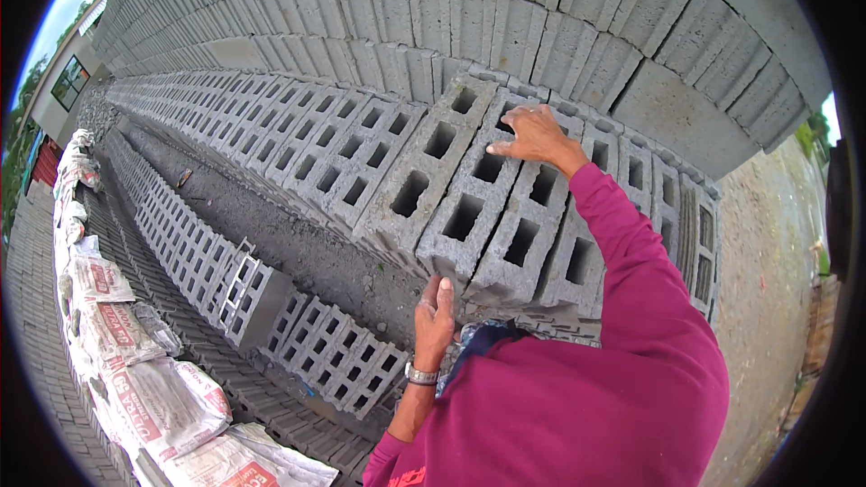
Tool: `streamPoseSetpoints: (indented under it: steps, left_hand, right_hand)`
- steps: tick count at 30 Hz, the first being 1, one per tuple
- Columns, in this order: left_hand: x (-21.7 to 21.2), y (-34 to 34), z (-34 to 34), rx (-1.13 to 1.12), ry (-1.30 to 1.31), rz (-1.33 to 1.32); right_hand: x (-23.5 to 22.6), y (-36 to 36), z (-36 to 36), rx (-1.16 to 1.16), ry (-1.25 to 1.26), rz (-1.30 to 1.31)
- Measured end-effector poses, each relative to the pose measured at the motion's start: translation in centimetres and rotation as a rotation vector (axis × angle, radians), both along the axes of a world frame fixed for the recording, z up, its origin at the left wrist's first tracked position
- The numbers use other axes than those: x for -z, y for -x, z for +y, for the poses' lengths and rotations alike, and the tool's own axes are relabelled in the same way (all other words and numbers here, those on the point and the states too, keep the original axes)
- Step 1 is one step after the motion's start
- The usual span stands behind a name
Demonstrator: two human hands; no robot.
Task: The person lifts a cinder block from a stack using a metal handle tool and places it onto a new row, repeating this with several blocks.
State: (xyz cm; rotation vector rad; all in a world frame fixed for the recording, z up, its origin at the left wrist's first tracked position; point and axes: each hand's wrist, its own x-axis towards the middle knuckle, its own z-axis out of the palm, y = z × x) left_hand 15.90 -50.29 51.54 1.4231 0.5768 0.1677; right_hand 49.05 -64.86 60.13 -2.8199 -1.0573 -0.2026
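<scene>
A row of grey hollow concrete blocks (pixel 439 227) stands before me with the holes facing up. My right hand (pixel 534 137) is over the far part of one block (pixel 476 188). Its thumb and fingers are apart, curved across the web between two holes, and no firm grip shows. At that block's near end is my left hand (pixel 435 320), fingers pointing up and thumb apart, next to the end face. Whether it touches the block I cannot tell. A wristwatch (pixel 421 375) is on my left wrist.
A tall wall of stacked blocks (pixel 451 27) rises behind the row. To the left, past a strip of dark gravel (pixel 298 225), runs a lower row of hollow blocks (pixel 334 352). Printed sacks (pixel 162 401) lie along the far left. Bare ground (pixel 767 243) is at right.
</scene>
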Motion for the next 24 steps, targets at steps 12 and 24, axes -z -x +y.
streamPoseSetpoints:
  steps: [12,24]
  left_hand:
    - [-1.7,-3.2,1.5,0.201,-0.229,-0.013]
    - [0.1,-4.2,5.5,-0.116,-0.076,0.007]
  right_hand:
    - [1.1,-1.2,1.0,-0.013,0.095,0.089]
    - [2.2,-6.1,9.3,-0.126,0.090,0.072]
